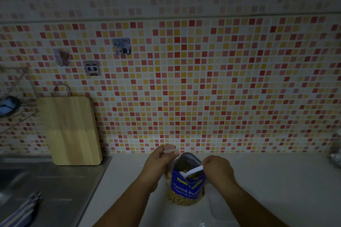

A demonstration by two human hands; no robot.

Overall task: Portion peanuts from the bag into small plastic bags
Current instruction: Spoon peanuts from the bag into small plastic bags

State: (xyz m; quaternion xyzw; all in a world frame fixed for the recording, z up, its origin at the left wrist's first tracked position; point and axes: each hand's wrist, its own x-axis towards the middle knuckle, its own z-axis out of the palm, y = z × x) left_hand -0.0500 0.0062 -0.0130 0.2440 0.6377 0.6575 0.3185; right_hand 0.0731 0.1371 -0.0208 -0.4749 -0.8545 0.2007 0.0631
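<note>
Head-camera view looks down at a pale countertop (267, 180) in dim light, with a mosaic wall (203, 79) of red, orange and cream tiles filling most of the picture behind it. Near the bottom centre stands the peanut bag (187, 188), blue with yellow and white lettering, upright on the counter with its mouth open; peanuts show through a clear lower section and inside the opening. The left hand (159, 160) is closed around the bag's upper left edge, and its fingertips pinch something thin and clear at the top, which may be a small plastic bag, though the dim light makes that hard to tell. The right hand (217, 167) is closed on a white spoon (193, 171), pinching the handle, with the bowl dipped into the mouth of the bag and holding a few peanuts. More clear plastic (212, 214) lies flat on the counter just in front of the bag, between the forearms. To the left, a wooden cutting board (70, 131) leans upright against the wall at the edge of a steel sink (46, 190). A striped cloth (20, 212) lies at the lower left corner. Three small stickers (121, 46) are on the tiles above the board.
</note>
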